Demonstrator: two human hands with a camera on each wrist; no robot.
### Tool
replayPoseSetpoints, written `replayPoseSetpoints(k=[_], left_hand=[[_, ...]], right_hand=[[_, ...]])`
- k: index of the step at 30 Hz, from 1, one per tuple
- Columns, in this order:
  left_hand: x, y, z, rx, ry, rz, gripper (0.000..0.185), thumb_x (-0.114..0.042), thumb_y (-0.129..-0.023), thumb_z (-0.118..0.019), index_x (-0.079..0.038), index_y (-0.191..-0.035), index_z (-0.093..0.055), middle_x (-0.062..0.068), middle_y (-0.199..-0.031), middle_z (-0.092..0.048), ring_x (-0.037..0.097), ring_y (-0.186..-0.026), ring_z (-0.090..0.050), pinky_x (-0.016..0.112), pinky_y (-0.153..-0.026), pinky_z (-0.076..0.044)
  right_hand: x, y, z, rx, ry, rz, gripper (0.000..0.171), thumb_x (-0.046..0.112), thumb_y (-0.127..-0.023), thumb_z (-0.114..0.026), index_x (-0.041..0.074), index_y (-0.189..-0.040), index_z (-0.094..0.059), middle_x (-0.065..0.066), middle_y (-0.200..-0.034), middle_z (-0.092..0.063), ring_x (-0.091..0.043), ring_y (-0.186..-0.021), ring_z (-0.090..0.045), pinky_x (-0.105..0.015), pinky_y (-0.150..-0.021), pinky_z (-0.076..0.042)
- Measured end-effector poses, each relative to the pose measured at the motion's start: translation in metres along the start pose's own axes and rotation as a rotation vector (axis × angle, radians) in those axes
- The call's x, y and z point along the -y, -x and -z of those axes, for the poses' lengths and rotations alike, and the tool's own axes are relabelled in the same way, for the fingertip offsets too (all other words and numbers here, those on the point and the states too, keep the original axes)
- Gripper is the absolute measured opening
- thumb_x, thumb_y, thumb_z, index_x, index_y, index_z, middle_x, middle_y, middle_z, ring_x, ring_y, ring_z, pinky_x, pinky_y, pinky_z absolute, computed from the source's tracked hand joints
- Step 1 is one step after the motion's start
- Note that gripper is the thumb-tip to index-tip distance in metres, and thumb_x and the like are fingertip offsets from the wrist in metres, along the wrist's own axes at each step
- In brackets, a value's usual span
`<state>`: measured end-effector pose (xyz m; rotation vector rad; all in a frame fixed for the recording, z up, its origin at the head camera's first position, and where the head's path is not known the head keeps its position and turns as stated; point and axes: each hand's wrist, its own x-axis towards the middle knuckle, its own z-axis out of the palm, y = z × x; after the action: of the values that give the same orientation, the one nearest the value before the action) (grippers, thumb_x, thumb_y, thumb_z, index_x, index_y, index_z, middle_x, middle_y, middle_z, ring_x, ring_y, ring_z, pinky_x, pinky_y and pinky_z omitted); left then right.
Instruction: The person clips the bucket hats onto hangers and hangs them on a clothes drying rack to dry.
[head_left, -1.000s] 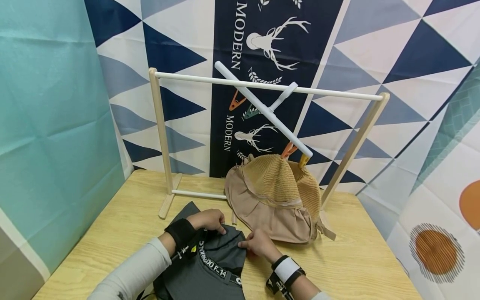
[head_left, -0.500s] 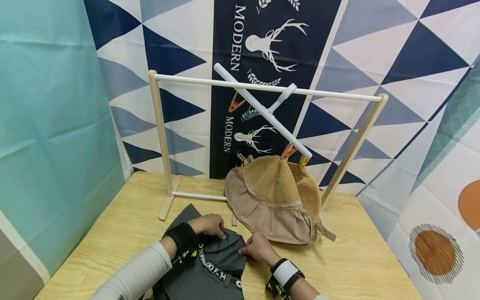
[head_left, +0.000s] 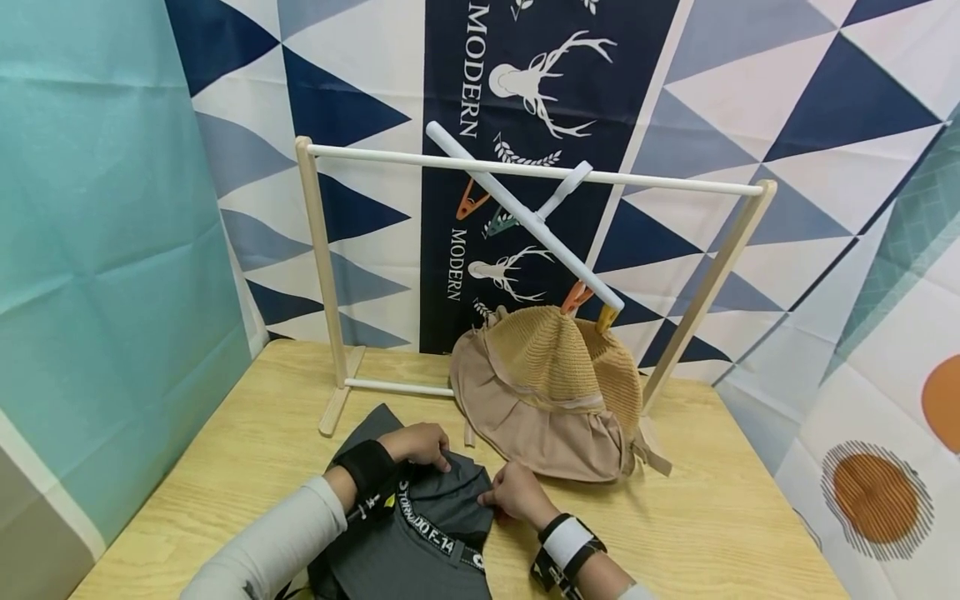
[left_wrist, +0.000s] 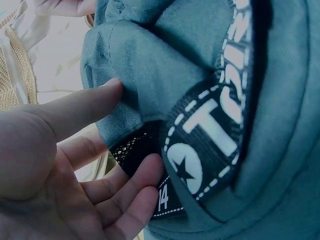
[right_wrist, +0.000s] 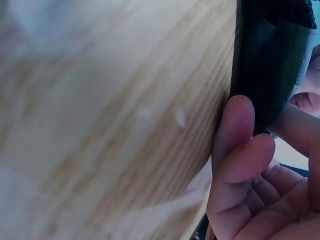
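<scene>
A dark grey hat point(head_left: 408, 546) with a black band lettered "TORNADO F-14" lies on the table at the near side in the head view. My left hand point(head_left: 418, 444) pinches the far edge of its crown. In the left wrist view the thumb lies on the grey cloth and the fingers curl behind it, by a black mesh patch point(left_wrist: 132, 152). My right hand point(head_left: 519, 495) pinches the right edge of the crown between thumb and fingers. A straw-coloured hat with a pleated beige brim point(head_left: 540, 437) hangs just beyond, clipped by an orange clothespin point(head_left: 577, 297) and a yellow clothespin point(head_left: 607, 318).
A wooden rack point(head_left: 712, 292) with a white top bar point(head_left: 660, 181) stands at the back of the table point(head_left: 690, 517). From it hangs a slanted pale blue hanger point(head_left: 517, 208), with another orange clothespin point(head_left: 472, 202) and a green clothespin point(head_left: 501, 222) at its far end.
Both hands keep their hold on the grey hat's crown and have barely moved. The head view shifts slightly; the hanging hat and rack stay in place.
</scene>
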<state>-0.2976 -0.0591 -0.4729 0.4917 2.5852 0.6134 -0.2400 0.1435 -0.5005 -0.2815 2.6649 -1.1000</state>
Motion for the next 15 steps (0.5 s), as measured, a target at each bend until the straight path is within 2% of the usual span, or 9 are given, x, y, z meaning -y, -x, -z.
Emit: replayPoseSetpoints(k=[4, 5, 9, 15], left_hand=[[0.003, -0.004, -0.004, 0.003, -0.021, 0.01, 0.019, -0.018, -0.084, -0.077, -0.012, -0.073, -0.063, 0.001, -0.07, -0.053, 0.017, -0.063, -0.047, 0.03, -0.059, -0.038], [0.007, -0.008, -0.006, 0.005, -0.029, -0.015, 0.019, -0.02, -0.083, -0.078, -0.013, -0.073, -0.063, 0.0, -0.07, -0.053, 0.016, -0.062, -0.048, 0.03, -0.058, -0.038], [0.012, -0.013, -0.005, 0.024, -0.039, -0.038, 0.021, -0.021, -0.084, -0.077, -0.014, -0.07, -0.063, -0.001, -0.068, -0.053, 0.016, -0.061, -0.048, 0.029, -0.058, -0.04], [0.002, -0.003, 0.001, 0.02, 0.008, -0.033, 0.022, -0.017, -0.086, -0.075, -0.012, -0.069, -0.062, -0.003, -0.064, -0.049, 0.013, -0.059, -0.044, 0.027, -0.055, -0.034]], right_hand=[[-0.001, 0.001, -0.003, -0.002, 0.008, -0.003, 0.055, 0.01, -0.077, -0.081, 0.018, -0.045, -0.037, 0.012, -0.041, -0.029, -0.005, -0.038, -0.03, -0.02, -0.045, -0.023], [-0.002, 0.001, -0.004, -0.004, 0.011, -0.002, 0.055, 0.01, -0.077, -0.081, 0.018, -0.045, -0.037, 0.012, -0.041, -0.029, -0.004, -0.038, -0.03, -0.02, -0.045, -0.023], [-0.002, 0.001, -0.005, -0.021, 0.046, 0.017, 0.054, 0.01, -0.076, -0.081, 0.018, -0.045, -0.038, 0.012, -0.04, -0.031, -0.004, -0.038, -0.032, -0.019, -0.045, -0.023], [-0.001, 0.002, -0.004, -0.056, 0.073, 0.04, 0.052, 0.009, -0.075, -0.082, 0.017, -0.044, -0.041, 0.013, -0.04, -0.033, -0.004, -0.038, -0.033, -0.019, -0.044, -0.024]])
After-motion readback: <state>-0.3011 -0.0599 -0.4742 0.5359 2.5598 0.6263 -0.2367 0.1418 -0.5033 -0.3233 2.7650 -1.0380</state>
